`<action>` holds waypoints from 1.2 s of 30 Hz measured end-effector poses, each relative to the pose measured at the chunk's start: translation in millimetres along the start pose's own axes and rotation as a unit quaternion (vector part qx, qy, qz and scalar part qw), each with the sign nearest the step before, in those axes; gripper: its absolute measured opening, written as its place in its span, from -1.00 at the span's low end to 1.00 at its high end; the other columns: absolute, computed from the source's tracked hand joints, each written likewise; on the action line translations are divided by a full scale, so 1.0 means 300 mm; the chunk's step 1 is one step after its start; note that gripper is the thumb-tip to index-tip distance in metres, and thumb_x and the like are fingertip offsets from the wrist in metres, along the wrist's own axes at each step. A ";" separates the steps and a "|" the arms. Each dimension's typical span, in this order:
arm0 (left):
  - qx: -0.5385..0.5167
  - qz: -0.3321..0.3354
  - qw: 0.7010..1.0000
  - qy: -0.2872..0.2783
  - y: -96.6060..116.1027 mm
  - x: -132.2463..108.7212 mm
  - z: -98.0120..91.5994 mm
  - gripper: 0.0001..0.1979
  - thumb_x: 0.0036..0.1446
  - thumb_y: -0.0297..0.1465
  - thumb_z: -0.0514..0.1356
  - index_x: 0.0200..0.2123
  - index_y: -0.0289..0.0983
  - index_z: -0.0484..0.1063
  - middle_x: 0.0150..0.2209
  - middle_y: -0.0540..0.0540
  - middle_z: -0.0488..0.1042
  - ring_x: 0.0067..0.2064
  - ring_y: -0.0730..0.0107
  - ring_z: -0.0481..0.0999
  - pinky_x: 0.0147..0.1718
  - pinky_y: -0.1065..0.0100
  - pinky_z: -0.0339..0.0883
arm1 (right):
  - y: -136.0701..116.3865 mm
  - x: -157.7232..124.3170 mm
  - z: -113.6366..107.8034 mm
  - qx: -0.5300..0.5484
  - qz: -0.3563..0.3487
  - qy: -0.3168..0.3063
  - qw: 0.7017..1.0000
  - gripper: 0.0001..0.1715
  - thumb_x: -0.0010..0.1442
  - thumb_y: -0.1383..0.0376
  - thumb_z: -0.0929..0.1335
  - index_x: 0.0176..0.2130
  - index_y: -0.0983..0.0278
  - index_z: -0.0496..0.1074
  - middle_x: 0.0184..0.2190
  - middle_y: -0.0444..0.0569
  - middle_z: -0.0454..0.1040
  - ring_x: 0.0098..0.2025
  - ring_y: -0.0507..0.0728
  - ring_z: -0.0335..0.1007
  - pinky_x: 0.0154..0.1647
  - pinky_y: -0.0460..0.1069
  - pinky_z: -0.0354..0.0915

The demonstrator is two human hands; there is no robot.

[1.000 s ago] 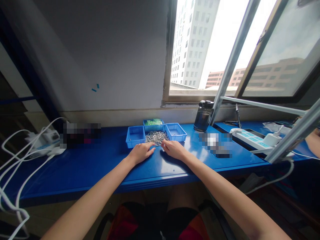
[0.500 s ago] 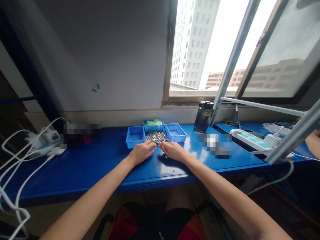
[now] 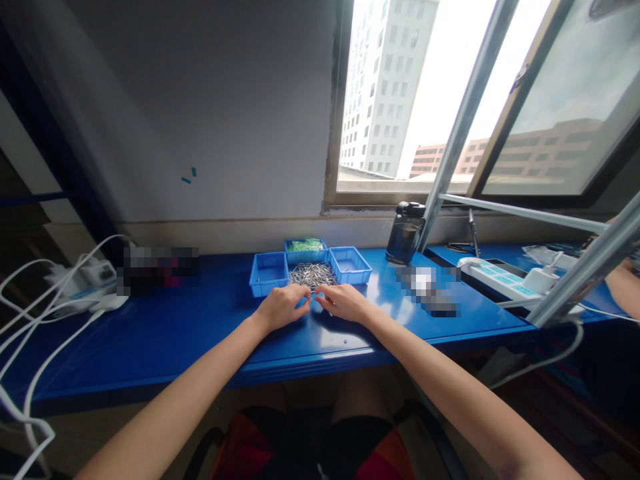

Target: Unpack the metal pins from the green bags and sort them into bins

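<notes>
A heap of thin silvery metal pieces, like screws or pins (image 3: 314, 273), lies on the blue table between small blue trays. My left hand (image 3: 284, 308) is at the near edge of the heap, its fingers curled and its thumb close to them. Facing it, my right hand (image 3: 346, 303) has bent fingers, with the tips a small gap from the left ones. Whatever is between the fingertips is too small to make out. Left of the heap is a blue tray (image 3: 255, 285), on the right another blue tray (image 3: 361, 277), and behind it a tray with green packets (image 3: 306, 246).
A dark bottle (image 3: 404, 233) stands by the window at the back right. White power strips with cables lie at the left (image 3: 95, 300) and right (image 3: 505, 280). A metal frame post (image 3: 565, 267) rises at the table's right end. Another person's arm (image 3: 625, 287) shows at far right.
The fingertips of both hands have shifted slightly at the near edge of the heap, and the right fingers look a little more parted. The trays stay as they were.
</notes>
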State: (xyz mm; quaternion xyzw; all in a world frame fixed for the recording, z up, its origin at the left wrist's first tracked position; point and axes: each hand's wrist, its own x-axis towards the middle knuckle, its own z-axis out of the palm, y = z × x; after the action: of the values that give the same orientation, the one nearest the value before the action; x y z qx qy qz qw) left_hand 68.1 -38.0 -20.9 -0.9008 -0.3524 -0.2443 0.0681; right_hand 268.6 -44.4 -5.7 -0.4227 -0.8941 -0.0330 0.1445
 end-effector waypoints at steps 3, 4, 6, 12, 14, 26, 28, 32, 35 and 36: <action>0.006 -0.006 1.000 -0.017 -0.007 0.004 -0.001 -0.81 0.19 -0.34 -0.01 -0.29 -0.26 0.37 -0.37 -0.05 0.47 -0.31 0.37 0.47 -0.31 0.42 0.32 | 0.003 0.000 0.001 0.010 -0.005 0.013 1.000 -0.70 0.26 0.20 0.18 -0.07 0.26 0.31 -0.41 -0.05 0.51 -0.38 0.06 0.43 -0.38 -0.12 0.15; 0.006 -0.003 1.000 -0.019 -0.009 0.005 0.000 -0.81 0.20 -0.34 -0.01 -0.29 -0.26 0.37 -0.35 -0.05 0.48 -0.30 0.37 0.47 -0.30 0.42 0.32 | 0.004 0.001 0.002 0.010 -0.010 0.012 1.000 -0.71 0.26 0.21 0.18 -0.09 0.26 0.32 -0.41 -0.05 0.51 -0.38 0.06 0.43 -0.39 -0.13 0.15; 0.004 0.001 1.000 -0.025 -0.013 0.009 0.003 -0.80 0.21 -0.34 -0.02 -0.28 -0.26 0.38 -0.31 -0.06 0.49 -0.26 0.37 0.47 -0.28 0.43 0.31 | 0.005 0.004 0.004 0.008 -0.018 0.007 1.000 -0.73 0.27 0.23 0.17 -0.13 0.27 0.35 -0.40 -0.04 0.51 -0.37 0.06 0.43 -0.40 -0.13 0.13; 0.004 -0.018 0.999 -0.029 -0.018 0.012 0.010 -0.76 0.22 -0.31 -0.03 -0.28 -0.25 0.39 -0.31 -0.06 0.50 -0.27 0.36 0.48 -0.32 0.44 0.29 | 0.022 0.012 0.018 0.009 -0.022 -0.002 1.000 -0.73 0.29 0.27 0.14 -0.15 0.28 0.35 -0.38 -0.02 0.51 -0.36 0.06 0.43 -0.38 -0.12 0.14; 0.003 -0.033 0.999 -0.030 -0.018 0.010 0.007 -0.77 0.22 -0.32 -0.04 -0.30 -0.24 0.39 -0.35 -0.04 0.50 -0.33 0.38 0.48 -0.37 0.45 0.28 | 0.030 0.012 0.022 0.006 -0.013 0.008 1.000 -0.73 0.29 0.28 0.14 -0.16 0.28 0.35 -0.35 -0.01 0.51 -0.34 0.07 0.43 -0.38 -0.12 0.14; 0.003 -0.045 0.998 -0.042 -0.007 0.008 -0.018 -0.85 0.16 -0.38 0.01 -0.36 -0.24 0.36 -0.40 -0.01 0.46 -0.38 0.40 0.46 -0.42 0.46 0.24 | 0.029 0.008 0.026 0.018 0.010 0.024 0.999 -0.84 0.19 0.35 0.23 -0.19 0.27 0.34 -0.46 -0.09 0.48 -0.43 0.03 0.39 -0.44 -0.13 0.08; 0.005 -0.047 0.998 -0.042 -0.005 0.008 -0.019 -0.84 0.18 -0.38 0.00 -0.35 -0.24 0.35 -0.39 -0.01 0.46 -0.37 0.41 0.46 -0.42 0.46 0.25 | 0.029 0.008 0.025 0.015 0.013 0.025 0.999 -0.85 0.19 0.35 0.24 -0.20 0.27 0.33 -0.46 -0.10 0.48 -0.43 0.03 0.39 -0.45 -0.14 0.07; 0.012 -0.055 0.998 -0.038 -0.005 0.007 -0.018 -0.80 0.22 -0.37 -0.05 -0.34 -0.25 0.33 -0.36 -0.03 0.47 -0.33 0.37 0.48 -0.39 0.44 0.26 | 0.030 0.008 0.022 0.006 0.020 0.013 1.000 -0.81 0.25 0.30 0.20 -0.18 0.29 0.33 -0.41 -0.04 0.50 -0.39 0.06 0.42 -0.42 -0.13 0.09; 0.018 -0.064 0.997 -0.036 -0.005 0.009 -0.014 -0.76 0.24 -0.35 -0.10 -0.34 -0.26 0.33 -0.35 -0.06 0.48 -0.31 0.34 0.49 -0.39 0.43 0.26 | 0.029 0.008 0.020 -0.005 0.024 0.006 1.000 -0.74 0.30 0.26 0.13 -0.18 0.29 0.32 -0.37 0.01 0.50 -0.36 0.08 0.43 -0.40 -0.12 0.11; 0.019 -0.067 0.997 -0.036 -0.005 0.009 -0.013 -0.74 0.25 -0.35 -0.11 -0.34 -0.26 0.33 -0.36 -0.06 0.48 -0.32 0.34 0.49 -0.40 0.43 0.25 | 0.029 0.008 0.020 -0.008 0.024 0.005 1.000 -0.72 0.31 0.26 0.11 -0.19 0.29 0.32 -0.37 0.01 0.50 -0.36 0.08 0.44 -0.40 -0.11 0.11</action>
State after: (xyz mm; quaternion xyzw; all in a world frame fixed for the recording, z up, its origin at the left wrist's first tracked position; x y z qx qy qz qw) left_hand 67.4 -36.5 -16.1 -0.8819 -0.4190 -0.2086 0.0562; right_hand 272.4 -36.1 -11.3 -0.4447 -0.8828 -0.0386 0.1465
